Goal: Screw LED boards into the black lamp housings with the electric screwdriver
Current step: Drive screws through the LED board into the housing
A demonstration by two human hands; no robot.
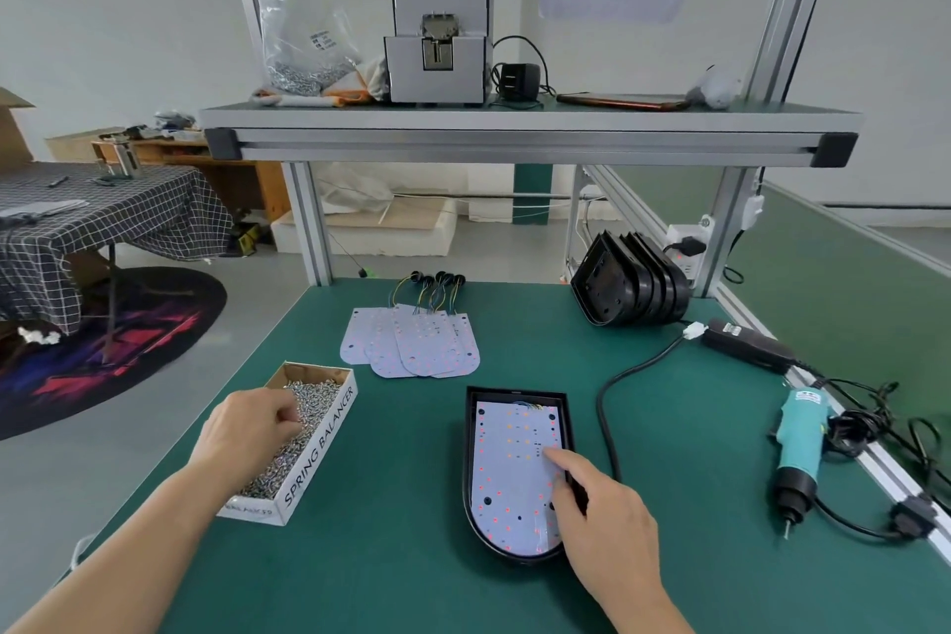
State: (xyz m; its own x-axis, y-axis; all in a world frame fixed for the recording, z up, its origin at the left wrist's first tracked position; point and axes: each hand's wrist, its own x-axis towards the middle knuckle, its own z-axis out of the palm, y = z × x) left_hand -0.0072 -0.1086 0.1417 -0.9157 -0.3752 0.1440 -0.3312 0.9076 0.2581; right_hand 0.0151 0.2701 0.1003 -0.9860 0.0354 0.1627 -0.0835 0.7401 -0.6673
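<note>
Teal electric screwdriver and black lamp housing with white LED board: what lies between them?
A black power cable crossing the green mat, shown in head view.

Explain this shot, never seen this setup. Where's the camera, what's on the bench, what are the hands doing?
No robot here: a person works bare-handed. The single picture comes from a wide-angle camera on their head, looking down at a green bench. The left hand pinches screws in a cardboard box. The right hand presses a fingertip on an LED board lying in a black lamp housing. Further back lie spare LED boards with wires, and a stack of empty housings. The teal electric screwdriver lies untouched at the right, cable attached.
</note>
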